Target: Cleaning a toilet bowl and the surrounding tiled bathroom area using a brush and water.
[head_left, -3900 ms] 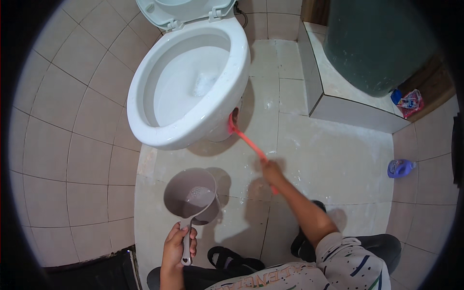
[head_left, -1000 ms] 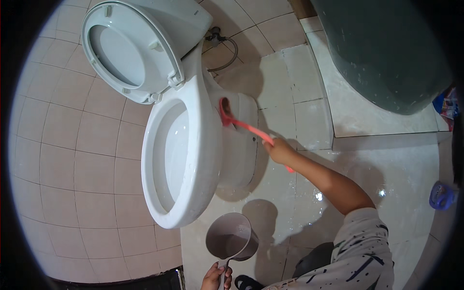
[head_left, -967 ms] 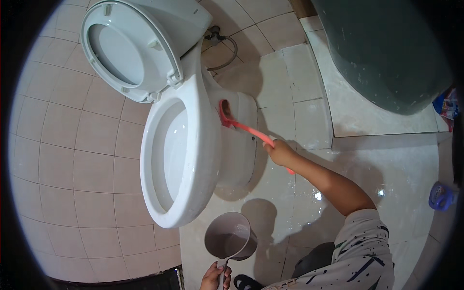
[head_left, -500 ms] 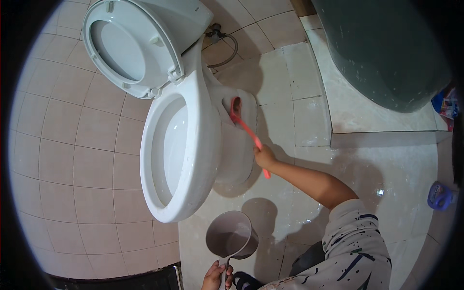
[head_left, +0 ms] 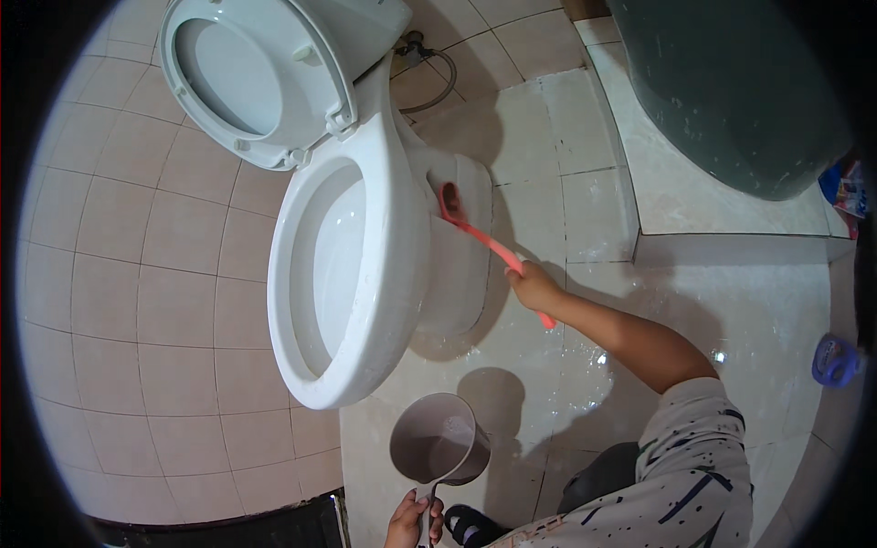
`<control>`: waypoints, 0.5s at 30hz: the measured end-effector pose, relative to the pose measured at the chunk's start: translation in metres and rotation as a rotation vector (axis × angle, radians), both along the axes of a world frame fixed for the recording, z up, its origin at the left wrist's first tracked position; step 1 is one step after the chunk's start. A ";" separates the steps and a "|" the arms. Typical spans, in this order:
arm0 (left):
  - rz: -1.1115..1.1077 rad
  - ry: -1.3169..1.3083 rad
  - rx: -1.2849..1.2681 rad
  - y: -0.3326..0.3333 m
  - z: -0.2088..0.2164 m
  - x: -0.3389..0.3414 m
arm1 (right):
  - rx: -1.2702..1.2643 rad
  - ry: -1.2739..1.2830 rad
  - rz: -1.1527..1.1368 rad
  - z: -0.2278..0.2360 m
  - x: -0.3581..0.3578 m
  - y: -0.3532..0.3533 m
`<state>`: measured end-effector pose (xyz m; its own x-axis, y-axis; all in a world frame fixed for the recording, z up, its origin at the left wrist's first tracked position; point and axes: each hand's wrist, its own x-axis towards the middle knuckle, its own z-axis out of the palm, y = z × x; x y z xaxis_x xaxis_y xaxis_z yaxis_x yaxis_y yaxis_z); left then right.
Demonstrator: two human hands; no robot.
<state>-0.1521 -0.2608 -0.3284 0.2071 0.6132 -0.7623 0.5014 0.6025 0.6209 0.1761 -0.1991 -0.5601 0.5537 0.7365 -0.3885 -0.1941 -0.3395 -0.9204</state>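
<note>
My right hand (head_left: 537, 288) is wrapped round the handle of a red toilet brush (head_left: 493, 245). The brush's looped head rests against the right outer side of the white toilet (head_left: 461, 283), by the recess in its base. At the lower middle, my left hand (head_left: 411, 521) grips the handle of a grey water dipper (head_left: 434, 443), held over the floor with its mouth up. A little water seems to lie inside the dipper, though I cannot tell how much. The toilet's lid and seat (head_left: 237, 82) are raised against the tank.
A big dark green water barrel (head_left: 731, 100) stands on a tiled ledge (head_left: 694, 215) at upper right. A purple bottle (head_left: 833, 361) is by the right wall. A hose (head_left: 448, 82) hangs behind the toilet. The floor tiles (head_left: 585, 384) look wet.
My right hand has drawn back to the right with the brush, its head staying at the toilet's side. My left hand and the dipper have hardly moved.
</note>
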 end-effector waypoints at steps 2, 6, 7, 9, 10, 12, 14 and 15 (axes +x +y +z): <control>-0.003 -0.026 -0.017 0.001 -0.003 -0.004 | 0.090 -0.121 0.006 0.026 0.005 -0.010; -0.022 -0.026 0.004 0.002 -0.009 -0.010 | 0.159 -0.064 0.034 0.059 0.018 0.008; -0.023 -0.036 -0.009 0.002 -0.009 -0.012 | 0.179 -0.115 -0.013 0.059 0.018 0.014; -0.025 -0.052 -0.021 0.001 -0.009 -0.014 | 0.199 -0.170 -0.060 0.049 0.014 0.019; -0.029 -0.043 -0.004 0.000 -0.009 -0.015 | 0.163 -0.217 -0.075 0.040 0.008 0.016; -0.035 -0.040 0.013 0.000 -0.008 -0.016 | 0.126 -0.269 -0.091 0.022 -0.004 0.004; 0.000 -0.062 -0.023 -0.001 -0.008 -0.018 | 0.011 -0.302 -0.080 0.013 -0.008 -0.003; -0.001 -0.065 -0.025 -0.002 -0.010 -0.018 | 0.079 -0.343 -0.117 0.012 -0.009 -0.005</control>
<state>-0.1705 -0.2629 -0.3387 0.2573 0.5935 -0.7626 0.4613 0.6180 0.6366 0.1671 -0.2042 -0.5476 0.7240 0.6810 -0.1100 0.0975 -0.2589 -0.9610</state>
